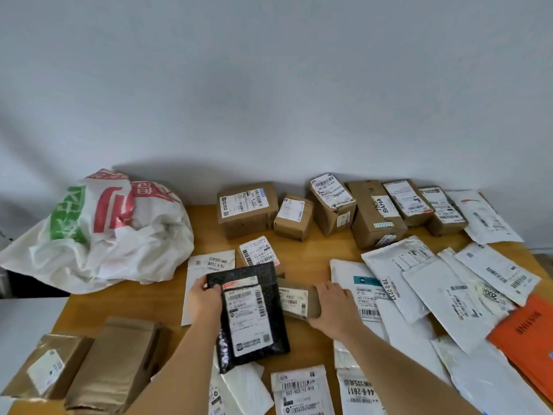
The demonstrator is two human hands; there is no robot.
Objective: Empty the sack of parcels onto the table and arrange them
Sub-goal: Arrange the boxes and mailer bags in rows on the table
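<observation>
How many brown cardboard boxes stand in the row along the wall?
6, left to right: a wide box, a small box, a tilted box, a tall taped box, and two labelled boxes. None seems hidden.

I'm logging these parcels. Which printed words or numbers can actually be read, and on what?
"BAHA": tall cardboard box
"502-602 12 815": white mailer at the near edge
"44-6-2611", upside down: white mailer beside it
"76 6 2609", upside down: white envelope
"18-2-2217", sideways: white bag
Other labels: too small or blurred.
</observation>
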